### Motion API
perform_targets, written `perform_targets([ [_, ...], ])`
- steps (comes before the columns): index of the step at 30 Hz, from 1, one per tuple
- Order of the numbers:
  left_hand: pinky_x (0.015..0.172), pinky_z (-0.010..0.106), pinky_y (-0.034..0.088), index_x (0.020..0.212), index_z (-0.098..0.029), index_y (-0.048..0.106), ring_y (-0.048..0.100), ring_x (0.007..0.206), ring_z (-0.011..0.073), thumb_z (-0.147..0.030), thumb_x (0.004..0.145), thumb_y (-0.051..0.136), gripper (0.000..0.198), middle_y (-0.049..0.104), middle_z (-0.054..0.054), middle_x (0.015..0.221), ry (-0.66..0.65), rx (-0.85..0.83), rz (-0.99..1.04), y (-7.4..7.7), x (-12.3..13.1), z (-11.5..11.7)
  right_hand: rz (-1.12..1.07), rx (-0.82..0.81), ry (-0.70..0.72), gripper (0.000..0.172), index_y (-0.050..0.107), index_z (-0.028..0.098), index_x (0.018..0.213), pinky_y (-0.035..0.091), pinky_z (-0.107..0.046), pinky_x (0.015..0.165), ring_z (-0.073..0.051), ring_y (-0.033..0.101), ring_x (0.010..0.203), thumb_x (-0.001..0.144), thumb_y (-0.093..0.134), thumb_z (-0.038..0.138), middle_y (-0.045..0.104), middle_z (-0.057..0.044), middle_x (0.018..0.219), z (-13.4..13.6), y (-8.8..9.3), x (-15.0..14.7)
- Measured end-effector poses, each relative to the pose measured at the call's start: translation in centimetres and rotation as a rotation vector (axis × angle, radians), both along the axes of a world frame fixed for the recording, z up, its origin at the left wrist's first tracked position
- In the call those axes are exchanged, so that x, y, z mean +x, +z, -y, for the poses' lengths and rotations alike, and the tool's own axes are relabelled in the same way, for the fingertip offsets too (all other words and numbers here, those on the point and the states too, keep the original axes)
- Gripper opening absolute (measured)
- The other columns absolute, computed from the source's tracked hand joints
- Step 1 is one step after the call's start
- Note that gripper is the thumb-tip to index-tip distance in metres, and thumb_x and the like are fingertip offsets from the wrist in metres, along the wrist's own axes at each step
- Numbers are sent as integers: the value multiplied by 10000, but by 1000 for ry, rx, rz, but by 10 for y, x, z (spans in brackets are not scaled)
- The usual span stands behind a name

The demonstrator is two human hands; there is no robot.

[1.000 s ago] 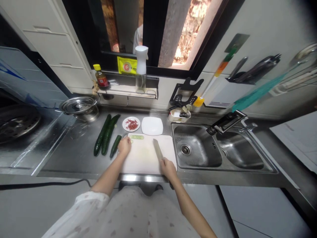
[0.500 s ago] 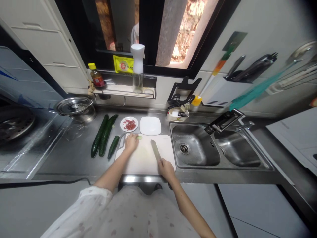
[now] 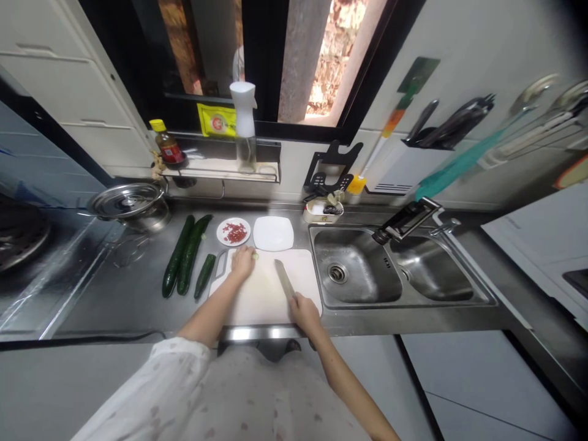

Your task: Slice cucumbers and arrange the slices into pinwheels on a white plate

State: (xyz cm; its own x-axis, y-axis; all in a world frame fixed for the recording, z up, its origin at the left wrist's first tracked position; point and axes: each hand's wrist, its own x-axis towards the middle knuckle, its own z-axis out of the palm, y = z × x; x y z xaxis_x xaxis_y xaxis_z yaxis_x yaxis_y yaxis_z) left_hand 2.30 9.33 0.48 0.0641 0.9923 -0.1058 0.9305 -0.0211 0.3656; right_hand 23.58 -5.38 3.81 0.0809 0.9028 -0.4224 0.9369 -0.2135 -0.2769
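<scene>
My right hand point(image 3: 305, 311) grips a kitchen knife point(image 3: 285, 280), its blade lying over the white cutting board point(image 3: 264, 300) and pointing away from me. At the board's far left corner, my left hand point(image 3: 243, 262) has its fingers curled down over a cucumber slice point(image 3: 255, 256). Only a pale green edge of the slice shows past the fingertips. Left of the board lie two long cucumbers point(image 3: 178, 254) and a shorter cucumber piece point(image 3: 204, 275). Behind the board sit a white plate point(image 3: 273, 233) and a small round plate point(image 3: 221, 233) of chopped red bits point(image 3: 235, 232).
A double steel sink point(image 3: 362, 300) with a black faucet point(image 3: 407, 222) adjoins the board on the right. A lidded steel pot point(image 3: 154, 217) stands at the back left. Above, a wall shelf point(image 3: 206, 170) carries a spray bottle point(image 3: 245, 122) and a sauce bottle point(image 3: 168, 146).
My left hand has closed further over the cucumber slice, so less of it shows. The knife stays in nearly the same place on the board. The whole view has shifted slightly.
</scene>
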Motion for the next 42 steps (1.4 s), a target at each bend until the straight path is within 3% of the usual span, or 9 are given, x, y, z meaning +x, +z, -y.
perform_targets([
  [5,837,308,399,944,-204,648,565,983,226,-198,855,507,167,659,78,984,18,5,28,2,2,2,8,4,0,331,611,175,1080,338,-237,661,-175,634,882,987,336,333,706,-86,964,0,1,-1],
  [11,744,253,405,937,-212,638,612,862,172,-225,834,566,127,692,35,928,187,-72,239,2,2,11,13,4,12,321,608,178,1063,333,-231,658,-163,630,868,990,334,330,704,-76,949,0,1,-1],
  [16,687,221,406,917,-199,650,616,780,140,-183,773,611,150,691,6,842,280,-142,366,-2,0,33,20,10,28,326,604,176,1064,337,-232,659,-165,630,860,992,329,335,699,-83,946,0,0,-1],
  [26,674,225,403,886,-199,659,620,772,151,-225,785,610,115,697,14,822,302,-147,352,-13,-11,78,41,-4,122,333,591,180,1062,361,-249,682,-184,639,871,996,312,350,692,-97,961,-2,9,-4],
  [31,668,240,398,931,-201,659,621,753,168,-262,789,613,161,685,21,798,235,-117,296,-18,-17,82,55,-38,193,317,585,189,1065,374,-256,685,-194,643,869,989,316,340,691,-103,960,4,17,-13],
  [42,692,240,404,943,-187,650,628,780,175,-258,797,604,168,681,32,805,244,-112,267,-26,-28,72,129,-65,349,310,580,159,1099,422,-313,753,-242,650,921,974,323,279,686,-149,967,16,27,-28],
])
